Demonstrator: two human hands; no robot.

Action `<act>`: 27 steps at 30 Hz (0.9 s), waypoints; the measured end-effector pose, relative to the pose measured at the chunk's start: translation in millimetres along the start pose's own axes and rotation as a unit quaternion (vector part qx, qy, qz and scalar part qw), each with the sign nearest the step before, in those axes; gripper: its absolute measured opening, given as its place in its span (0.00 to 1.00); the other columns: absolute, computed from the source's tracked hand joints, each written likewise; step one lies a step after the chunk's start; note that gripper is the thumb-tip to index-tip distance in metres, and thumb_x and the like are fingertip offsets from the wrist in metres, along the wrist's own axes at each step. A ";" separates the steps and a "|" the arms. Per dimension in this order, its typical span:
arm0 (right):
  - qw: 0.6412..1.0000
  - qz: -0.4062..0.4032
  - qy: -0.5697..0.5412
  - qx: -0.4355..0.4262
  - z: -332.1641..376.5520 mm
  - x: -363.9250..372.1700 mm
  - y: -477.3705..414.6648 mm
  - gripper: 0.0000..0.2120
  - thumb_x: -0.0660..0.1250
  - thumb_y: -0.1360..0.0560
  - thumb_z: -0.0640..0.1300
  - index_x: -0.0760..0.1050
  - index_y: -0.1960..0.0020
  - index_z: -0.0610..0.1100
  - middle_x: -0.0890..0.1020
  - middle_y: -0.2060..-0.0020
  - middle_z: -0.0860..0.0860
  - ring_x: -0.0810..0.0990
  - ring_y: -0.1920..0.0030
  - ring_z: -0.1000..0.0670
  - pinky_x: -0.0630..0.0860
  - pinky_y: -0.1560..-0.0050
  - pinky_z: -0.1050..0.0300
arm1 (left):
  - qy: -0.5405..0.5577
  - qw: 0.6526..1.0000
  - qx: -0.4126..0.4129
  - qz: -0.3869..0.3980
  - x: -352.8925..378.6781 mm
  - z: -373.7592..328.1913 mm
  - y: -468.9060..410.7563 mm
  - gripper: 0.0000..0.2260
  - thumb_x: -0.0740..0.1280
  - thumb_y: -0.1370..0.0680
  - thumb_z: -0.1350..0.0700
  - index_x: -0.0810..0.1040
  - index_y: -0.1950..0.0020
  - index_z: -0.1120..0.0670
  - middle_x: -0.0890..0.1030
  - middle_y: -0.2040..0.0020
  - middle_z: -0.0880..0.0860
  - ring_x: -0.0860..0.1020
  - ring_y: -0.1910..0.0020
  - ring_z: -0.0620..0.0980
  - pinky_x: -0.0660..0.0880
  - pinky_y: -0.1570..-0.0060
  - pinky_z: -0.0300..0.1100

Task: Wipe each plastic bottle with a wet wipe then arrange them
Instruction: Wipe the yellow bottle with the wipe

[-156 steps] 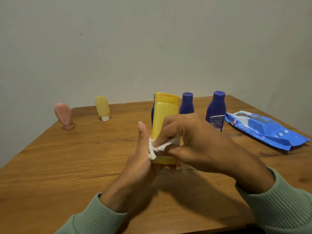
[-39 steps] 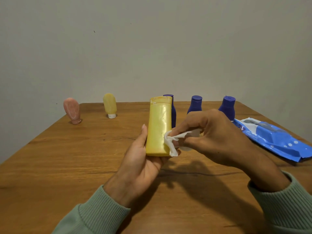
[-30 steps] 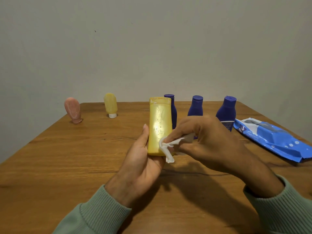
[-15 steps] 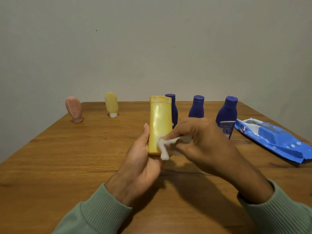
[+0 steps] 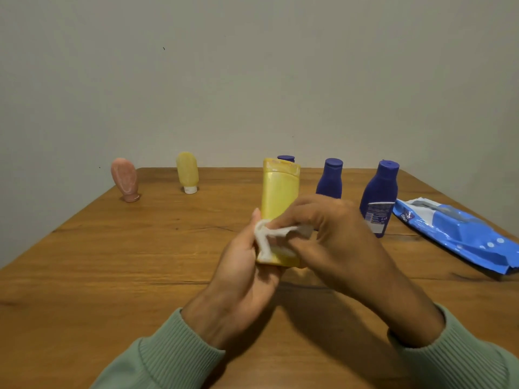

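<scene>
My left hand (image 5: 241, 273) grips the base of a tall yellow bottle (image 5: 279, 192) and holds it upright above the table. My right hand (image 5: 331, 237) pinches a crumpled white wet wipe (image 5: 271, 238) and presses it against the lower front of that bottle. Three dark blue bottles stand behind: one (image 5: 286, 158) mostly hidden by the yellow bottle, one (image 5: 330, 179) in the middle, one (image 5: 379, 196) at the right. At the far left stand a pink tube (image 5: 125, 179) and a small yellow tube (image 5: 187, 172), both cap down.
A blue wet wipe pack (image 5: 460, 234) lies at the right side of the wooden table (image 5: 112, 262), close to its right edge. A plain wall rises behind the table's far edge.
My right hand has slid the wipe leftward across the bottle's lower front, toward my left thumb. The yellow bottle stays in my left hand, turned slightly.
</scene>
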State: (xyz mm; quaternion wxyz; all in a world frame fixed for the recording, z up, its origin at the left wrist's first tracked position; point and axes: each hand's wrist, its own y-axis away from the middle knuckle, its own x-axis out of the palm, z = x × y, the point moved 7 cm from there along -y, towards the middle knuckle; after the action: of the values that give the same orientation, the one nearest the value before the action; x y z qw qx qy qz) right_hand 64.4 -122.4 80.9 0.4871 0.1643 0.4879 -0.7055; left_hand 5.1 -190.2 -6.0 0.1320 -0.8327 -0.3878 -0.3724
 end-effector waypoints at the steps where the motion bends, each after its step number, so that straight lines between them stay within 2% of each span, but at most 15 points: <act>1: 0.999 0.034 -0.001 -0.005 2.3 4.3 0.3 0.10 0.70 0.29 0.41 0.82 0.48 0.49 0.79 0.54 0.59 0.76 0.53 0.60 0.75 0.51 0.65 | -0.021 1.000 0.009 0.001 -1.6 -1.1 -1.1 0.18 0.56 0.17 0.49 0.78 0.52 0.62 0.83 0.63 0.55 0.82 0.64 0.47 0.80 0.58 0.40; 2: 0.999 0.045 0.002 -0.014 3.4 6.0 0.5 0.10 0.70 0.29 0.40 0.82 0.48 0.49 0.79 0.55 0.59 0.76 0.53 0.60 0.75 0.51 0.65 | -0.042 0.999 0.024 -0.007 -3.5 -2.6 -1.8 0.19 0.56 0.17 0.50 0.79 0.55 0.60 0.83 0.65 0.53 0.81 0.67 0.46 0.80 0.61 0.38; 3: 0.999 0.030 0.001 -0.020 2.5 5.1 0.1 0.10 0.70 0.29 0.40 0.82 0.48 0.49 0.79 0.55 0.59 0.76 0.53 0.60 0.75 0.52 0.65 | -0.045 0.999 0.026 -0.008 -4.2 -2.2 -2.1 0.19 0.55 0.17 0.50 0.80 0.55 0.60 0.83 0.64 0.54 0.81 0.66 0.46 0.79 0.59 0.40; 6: 0.997 -0.071 0.004 -0.028 -4.5 -5.2 -0.8 0.10 0.71 0.28 0.40 0.81 0.48 0.47 0.80 0.54 0.55 0.76 0.54 0.60 0.74 0.54 0.68 | -0.032 0.999 0.023 0.002 3.6 -0.9 -0.3 0.19 0.55 0.18 0.50 0.80 0.44 0.60 0.84 0.54 0.59 0.82 0.59 0.51 0.76 0.51 0.47; 9: 0.996 -0.078 0.001 -0.029 -7.5 -5.1 -1.4 0.11 0.71 0.28 0.39 0.81 0.47 0.46 0.80 0.53 0.54 0.76 0.52 0.59 0.74 0.52 0.67 | -0.051 0.998 0.030 0.020 3.9 -0.5 -0.1 0.18 0.54 0.17 0.50 0.78 0.40 0.58 0.84 0.52 0.58 0.83 0.58 0.51 0.75 0.51 0.48; 12: 0.996 -0.078 -0.006 -0.046 -5.9 -6.1 -1.2 0.11 0.71 0.28 0.39 0.81 0.46 0.47 0.80 0.52 0.54 0.76 0.51 0.58 0.75 0.52 0.65 | -0.098 0.994 0.052 0.018 0.8 -2.7 -1.4 0.18 0.55 0.18 0.49 0.81 0.43 0.57 0.84 0.52 0.58 0.82 0.57 0.51 0.76 0.51 0.48; 15: 0.988 -0.144 -0.010 -0.053 -8.8 -17.1 0.2 0.12 0.69 0.27 0.37 0.80 0.45 0.46 0.79 0.53 0.53 0.75 0.53 0.58 0.75 0.53 0.66 | -0.163 0.985 0.054 0.031 2.9 3.2 -1.5 0.19 0.55 0.18 0.47 0.85 0.49 0.49 0.84 0.49 0.58 0.79 0.51 0.55 0.73 0.44 0.55; 17: 0.979 -0.193 0.000 -0.061 -10.2 -26.7 1.7 0.12 0.69 0.27 0.37 0.80 0.44 0.44 0.79 0.54 0.50 0.74 0.53 0.58 0.74 0.54 0.67 | -0.209 0.976 0.053 0.038 3.8 6.7 -0.7 0.19 0.55 0.19 0.44 0.86 0.50 0.46 0.84 0.51 0.57 0.79 0.53 0.55 0.73 0.46 0.55; 19: 0.972 -0.223 0.012 -0.066 -11.0 -33.7 2.7 0.13 0.68 0.27 0.37 0.80 0.44 0.44 0.79 0.55 0.49 0.74 0.54 0.57 0.74 0.55 0.67 | -0.230 0.971 0.053 0.035 2.5 7.5 -0.6 0.19 0.56 0.20 0.41 0.85 0.50 0.47 0.84 0.53 0.57 0.79 0.56 0.52 0.74 0.50 0.53; 22: 0.983 -0.175 0.007 -0.064 -8.8 -28.6 0.7 0.12 0.69 0.27 0.37 0.80 0.44 0.45 0.79 0.54 0.50 0.74 0.54 0.56 0.76 0.56 0.63 | -0.240 0.968 0.071 0.027 3.5 4.5 -0.1 0.18 0.56 0.20 0.43 0.86 0.52 0.46 0.84 0.55 0.56 0.80 0.57 0.52 0.75 0.51 0.53; 25: 0.995 -0.075 0.003 -0.063 -4.9 -16.2 -1.2 0.12 0.70 0.28 0.38 0.81 0.45 0.47 0.79 0.53 0.53 0.76 0.53 0.56 0.78 0.56 0.60 | -0.226 0.970 0.083 0.022 5.6 1.7 2.9 0.16 0.59 0.22 0.45 0.86 0.52 0.48 0.84 0.49 0.59 0.80 0.50 0.55 0.74 0.40 0.58; 27: 0.994 -0.091 0.014 -0.066 -5.9 -20.2 -1.8 0.12 0.70 0.28 0.38 0.81 0.45 0.47 0.79 0.54 0.54 0.76 0.54 0.56 0.77 0.57 0.61 | -0.244 0.966 0.083 0.023 4.9 1.1 3.0 0.16 0.58 0.22 0.44 0.86 0.53 0.46 0.85 0.51 0.57 0.81 0.52 0.52 0.74 0.41 0.57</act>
State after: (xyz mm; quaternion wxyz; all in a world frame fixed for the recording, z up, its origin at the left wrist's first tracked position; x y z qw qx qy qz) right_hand 71.0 -106.6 93.4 0.4237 0.0965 0.5535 -0.7105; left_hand 10.0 -189.0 -3.1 0.1106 -0.8933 -0.4185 -0.1213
